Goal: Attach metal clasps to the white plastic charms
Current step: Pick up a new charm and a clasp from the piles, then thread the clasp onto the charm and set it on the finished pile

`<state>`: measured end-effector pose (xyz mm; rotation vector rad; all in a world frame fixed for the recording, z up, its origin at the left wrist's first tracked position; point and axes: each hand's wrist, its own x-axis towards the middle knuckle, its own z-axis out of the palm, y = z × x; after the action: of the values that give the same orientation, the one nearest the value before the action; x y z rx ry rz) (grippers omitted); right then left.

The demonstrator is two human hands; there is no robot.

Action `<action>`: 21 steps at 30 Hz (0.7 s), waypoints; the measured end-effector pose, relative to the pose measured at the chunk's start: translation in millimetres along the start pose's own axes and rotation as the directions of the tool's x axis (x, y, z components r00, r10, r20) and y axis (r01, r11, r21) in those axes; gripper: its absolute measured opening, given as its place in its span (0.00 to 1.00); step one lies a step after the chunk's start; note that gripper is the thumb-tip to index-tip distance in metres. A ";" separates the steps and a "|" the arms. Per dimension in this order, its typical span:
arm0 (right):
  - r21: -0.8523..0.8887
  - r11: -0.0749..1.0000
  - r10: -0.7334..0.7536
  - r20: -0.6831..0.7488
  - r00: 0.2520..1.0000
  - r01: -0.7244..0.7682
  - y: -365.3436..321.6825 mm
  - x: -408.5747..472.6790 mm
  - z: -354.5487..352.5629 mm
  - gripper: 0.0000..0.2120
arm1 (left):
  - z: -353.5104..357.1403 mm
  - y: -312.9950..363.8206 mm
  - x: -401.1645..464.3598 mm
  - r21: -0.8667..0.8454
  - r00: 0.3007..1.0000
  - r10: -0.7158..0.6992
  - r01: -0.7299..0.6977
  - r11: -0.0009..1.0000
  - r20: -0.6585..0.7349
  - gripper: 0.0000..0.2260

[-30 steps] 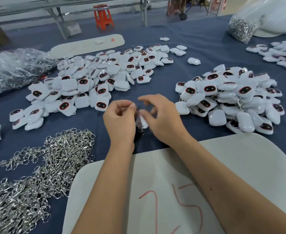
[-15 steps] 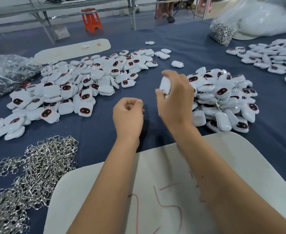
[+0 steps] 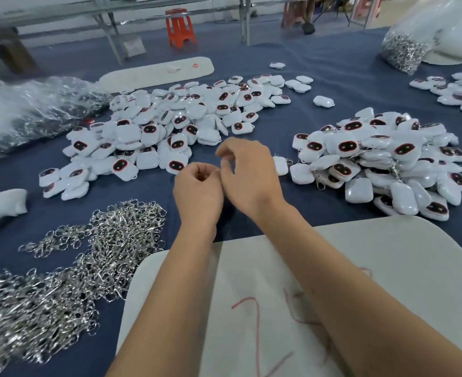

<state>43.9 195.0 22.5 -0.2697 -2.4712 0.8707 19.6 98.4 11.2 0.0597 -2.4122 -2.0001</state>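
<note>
My left hand (image 3: pixel 197 190) is curled into a fist over the blue cloth, and nothing shows inside it. Touching it on the right, my right hand (image 3: pixel 247 172) has its fingers bent and apart and holds nothing. Just beyond its knuckles lies a white charm with a metal clasp (image 3: pixel 280 165), at the edge of the right pile of charms (image 3: pixel 374 156), some with clasps showing. A wider pile of white charms (image 3: pixel 170 123) with dark red-rimmed faces spreads at the left. A heap of loose metal clasps (image 3: pixel 69 273) lies at the near left.
Under my forearms is a white board (image 3: pixel 374 268) with red marks. Plastic bags sit at the far left (image 3: pixel 28 110) and far right (image 3: pixel 406 50), the right one holding clasps. More charms (image 3: pixel 458 91) lie at the right edge. A long white board (image 3: pixel 156 74) lies behind the left pile.
My right hand carried a charm up toward the right pile, let it go there, and has come back beside my left hand. My left hand stayed closed and barely moved.
</note>
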 end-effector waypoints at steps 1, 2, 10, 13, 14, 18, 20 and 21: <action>-0.036 0.999 -0.031 0.071 0.997 0.034 -6.6 1.9 11.0 0.14 | -12.5 -2.6 4.0 0.063 0.999 0.036 -0.033 0.997 -0.034 0.03; -0.085 0.992 -0.075 0.148 0.986 0.088 -14.8 3.7 23.9 0.15 | -28.3 -4.9 8.9 0.160 0.994 0.083 -0.072 0.984 -0.064 0.03; -0.329 0.909 -0.119 0.379 0.918 0.254 -53.3 8.0 87.8 0.30 | -107.8 -10.9 31.8 0.875 0.974 0.168 -0.210 0.435 0.151 0.08; -0.304 0.911 -0.168 0.343 0.924 0.278 -61.3 4.4 95.1 0.23 | -115.9 -4.2 35.1 0.846 0.987 0.074 -0.163 0.507 0.145 0.04; -0.308 0.904 -0.185 0.347 0.920 0.298 -62.8 4.6 96.1 0.21 | -117.0 -2.0 35.3 0.839 0.989 0.054 -0.144 0.526 0.136 0.04; -0.366 0.856 -0.233 0.358 0.904 0.365 -61.6 4.7 97.2 0.14 | -117.8 -0.1 35.0 0.823 0.997 0.038 -0.079 0.562 0.070 0.04; -0.286 0.909 -0.205 0.324 0.924 0.302 -59.7 2.3 93.0 0.14 | -118.6 -1.8 37.1 0.818 0.999 0.026 -0.046 0.573 0.038 0.06; -0.236 0.935 -0.195 0.287 0.938 0.266 -58.7 1.1 90.8 0.14 | -119.3 -2.6 38.2 0.814 0.999 0.020 -0.032 0.580 0.026 0.07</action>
<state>-5.3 101.6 -0.8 0.0518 -2.7960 0.4908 -14.9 -20.5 30.0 0.0094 -3.0711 -0.6744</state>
